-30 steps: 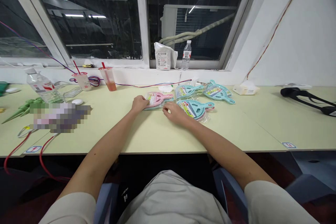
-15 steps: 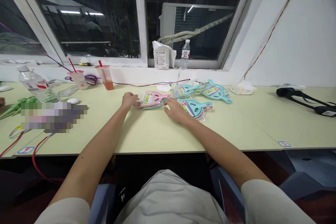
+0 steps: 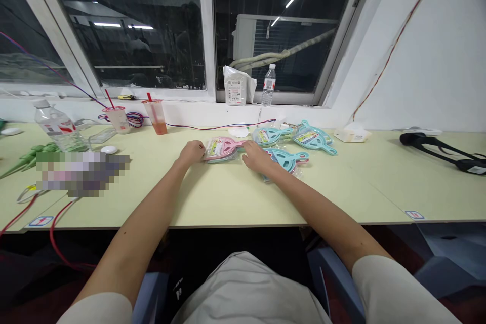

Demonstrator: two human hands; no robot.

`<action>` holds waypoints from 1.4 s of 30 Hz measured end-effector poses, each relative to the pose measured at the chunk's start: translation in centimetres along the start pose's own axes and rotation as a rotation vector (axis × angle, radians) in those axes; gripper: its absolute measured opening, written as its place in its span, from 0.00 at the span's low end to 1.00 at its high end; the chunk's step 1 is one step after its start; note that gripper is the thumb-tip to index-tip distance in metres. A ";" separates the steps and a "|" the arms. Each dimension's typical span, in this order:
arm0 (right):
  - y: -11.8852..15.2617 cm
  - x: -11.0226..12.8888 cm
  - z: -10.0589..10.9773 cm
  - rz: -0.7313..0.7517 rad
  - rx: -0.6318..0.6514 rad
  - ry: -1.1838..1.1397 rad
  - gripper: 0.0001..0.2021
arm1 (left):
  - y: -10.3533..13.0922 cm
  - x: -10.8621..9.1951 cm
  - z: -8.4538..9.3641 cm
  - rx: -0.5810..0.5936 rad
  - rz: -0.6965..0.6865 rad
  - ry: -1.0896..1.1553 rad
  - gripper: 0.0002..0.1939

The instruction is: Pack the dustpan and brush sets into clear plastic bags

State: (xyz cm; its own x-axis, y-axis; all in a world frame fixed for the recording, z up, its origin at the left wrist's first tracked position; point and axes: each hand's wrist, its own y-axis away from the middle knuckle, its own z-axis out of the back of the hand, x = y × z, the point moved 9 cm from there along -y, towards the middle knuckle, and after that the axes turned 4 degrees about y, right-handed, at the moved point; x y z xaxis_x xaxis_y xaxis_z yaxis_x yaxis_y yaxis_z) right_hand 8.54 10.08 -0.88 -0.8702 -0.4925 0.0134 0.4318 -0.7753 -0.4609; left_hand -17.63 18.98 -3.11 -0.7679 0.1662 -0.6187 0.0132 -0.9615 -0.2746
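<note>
A pink toy-sized dustpan set (image 3: 224, 147) in clear plastic wrap lies on the table, with a teal edge showing beneath it. My left hand (image 3: 192, 153) is closed at its left edge, fingers gripping the wrap. At the handle end, my right hand (image 3: 255, 156) pinches the set between thumb and fingers. Partly behind my right wrist is a teal dustpan set (image 3: 284, 158), with pink under it. Farther back lie another wrapped teal dustpan set (image 3: 269, 135) and, to its right, overlapping teal dustpan sets (image 3: 313, 137).
Cups with red straws (image 3: 155, 116), a large bottle (image 3: 56, 124) and green leaf-like pieces (image 3: 34, 156) stand or lie left. A tissue pack (image 3: 352, 134) and black strapped device (image 3: 440, 151) are right. A water bottle (image 3: 269, 86) stands on the sill.
My right hand has closed in on the pink set's handle end. My left hand has moved slightly onto its left edge. The whole view has shifted a little downward.
</note>
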 end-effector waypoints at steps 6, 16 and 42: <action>-4.9 -0.8 -2.0 0.009 0.204 0.169 0.20 | 0.2 0.9 -0.4 0.066 0.114 0.221 0.08; -5.9 -2.1 -2.9 -0.072 0.256 0.178 0.15 | 0.6 1.4 -1.3 0.110 0.281 0.381 0.21; -1.2 -8.7 -0.4 -0.548 -0.050 -1.390 0.06 | 3.1 -5.9 -2.1 0.353 0.103 0.843 0.07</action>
State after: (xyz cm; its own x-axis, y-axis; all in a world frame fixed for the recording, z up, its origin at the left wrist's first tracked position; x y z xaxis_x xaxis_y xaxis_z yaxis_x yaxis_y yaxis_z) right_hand 15.55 15.43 -0.81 0.0107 -0.1476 0.9890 0.1020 -0.9837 -0.1479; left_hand -11.68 15.46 -1.88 -0.0509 0.0474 -0.9976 -0.2471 -0.9684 -0.0334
